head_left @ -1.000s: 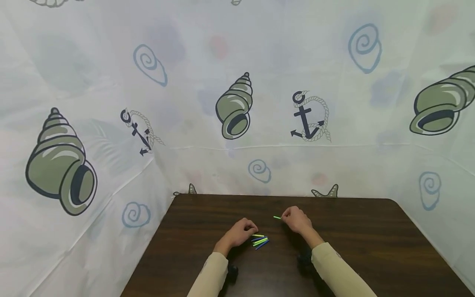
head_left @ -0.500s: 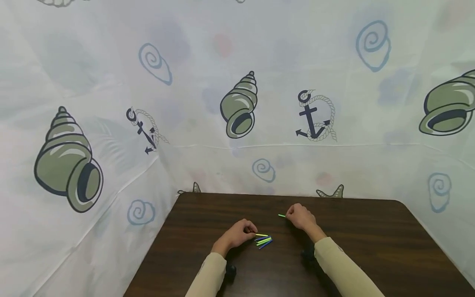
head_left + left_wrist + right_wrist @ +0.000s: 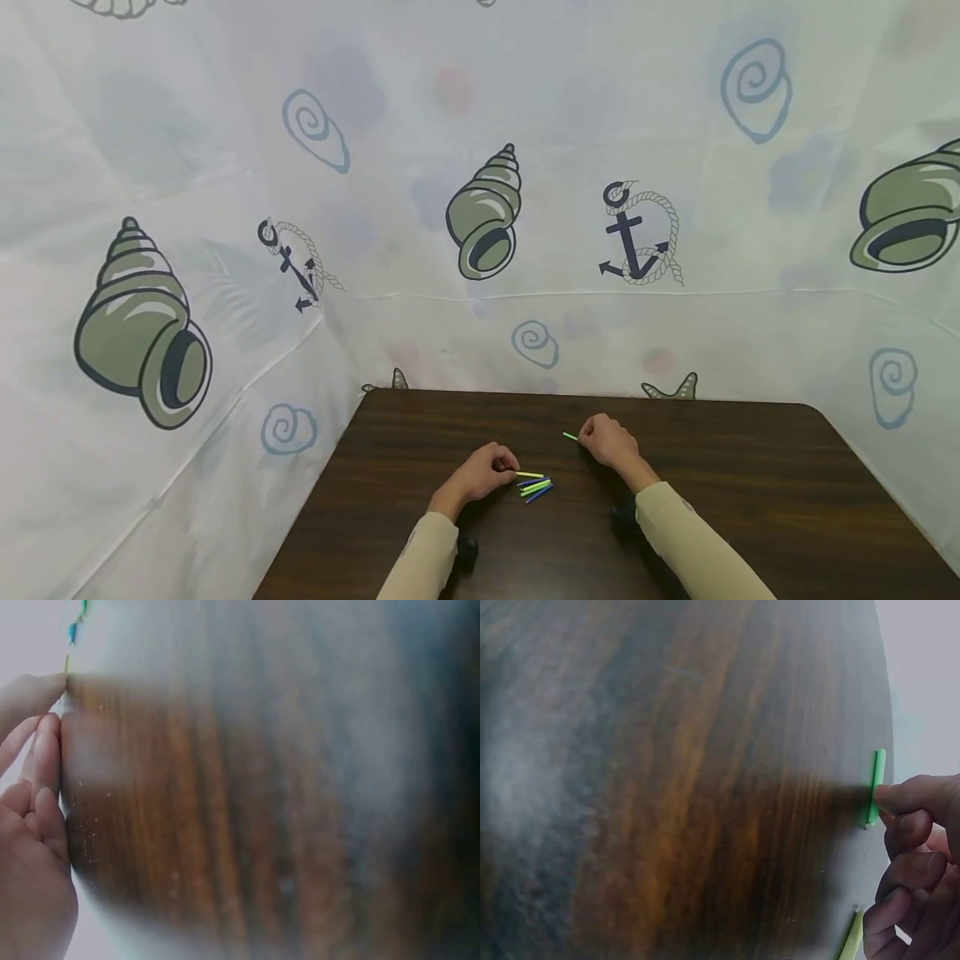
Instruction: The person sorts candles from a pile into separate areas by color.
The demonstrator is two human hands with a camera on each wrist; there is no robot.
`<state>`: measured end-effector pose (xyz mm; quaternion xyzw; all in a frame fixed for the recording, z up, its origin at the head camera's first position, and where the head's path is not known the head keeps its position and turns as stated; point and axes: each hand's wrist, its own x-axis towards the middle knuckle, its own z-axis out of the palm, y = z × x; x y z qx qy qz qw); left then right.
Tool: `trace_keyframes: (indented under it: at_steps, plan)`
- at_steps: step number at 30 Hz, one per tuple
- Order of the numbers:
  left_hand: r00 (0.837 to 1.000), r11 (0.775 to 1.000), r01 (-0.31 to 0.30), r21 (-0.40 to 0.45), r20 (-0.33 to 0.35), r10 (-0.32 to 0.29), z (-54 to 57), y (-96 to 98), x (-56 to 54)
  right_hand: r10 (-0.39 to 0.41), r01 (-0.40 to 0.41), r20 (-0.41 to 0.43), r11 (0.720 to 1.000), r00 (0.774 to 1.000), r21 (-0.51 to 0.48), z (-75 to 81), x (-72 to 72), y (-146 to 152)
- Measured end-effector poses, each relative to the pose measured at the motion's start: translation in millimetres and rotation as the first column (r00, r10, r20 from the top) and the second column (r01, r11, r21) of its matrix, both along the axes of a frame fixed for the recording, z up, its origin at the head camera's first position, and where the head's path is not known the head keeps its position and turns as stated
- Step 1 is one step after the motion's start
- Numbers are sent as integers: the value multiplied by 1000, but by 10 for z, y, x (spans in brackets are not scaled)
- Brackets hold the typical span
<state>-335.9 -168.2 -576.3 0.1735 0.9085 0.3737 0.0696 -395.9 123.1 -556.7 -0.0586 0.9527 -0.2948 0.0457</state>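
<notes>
My left hand [image 3: 480,472] is at the left end of a short yellow stick [image 3: 531,475], the thumb and forefinger pinching its tip. Several more blue sticks [image 3: 541,493] and yellow-green sticks lie bunched just in front of it on the brown table. Farther back and to the right, my right hand [image 3: 609,439] pinches a short green stick [image 3: 570,436] between thumb and finger. In the right wrist view the thumb lies across that green stick [image 3: 878,769], low over the wood, and the other fingers curl below. A yellow stick [image 3: 850,939] shows beneath them.
The dark wood-grain table [image 3: 720,467] has rounded back corners. A white cloth [image 3: 405,333] printed with shells and anchors hangs behind it and along both sides. Dark wrist cameras [image 3: 467,552] sit under both forearms.
The left hand has closed in on the yellow stick's end and now pinches it. The right hand keeps its hold on the green stick, almost still. The head view has shifted slightly.
</notes>
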Motion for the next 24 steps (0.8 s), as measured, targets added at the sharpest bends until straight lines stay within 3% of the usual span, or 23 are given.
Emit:
trace_keyframes:
  at_steps: [9,24]
  plan:
    - [1000,1000,-5,-1,-21,5,-32,-4,11,-25,25,-13,999,1000,-21,-49,13,-23]
    - [999,1000,25,8,-26,-25,39,17,30,-35,36,-46,999,998,16,-51,103,-91]
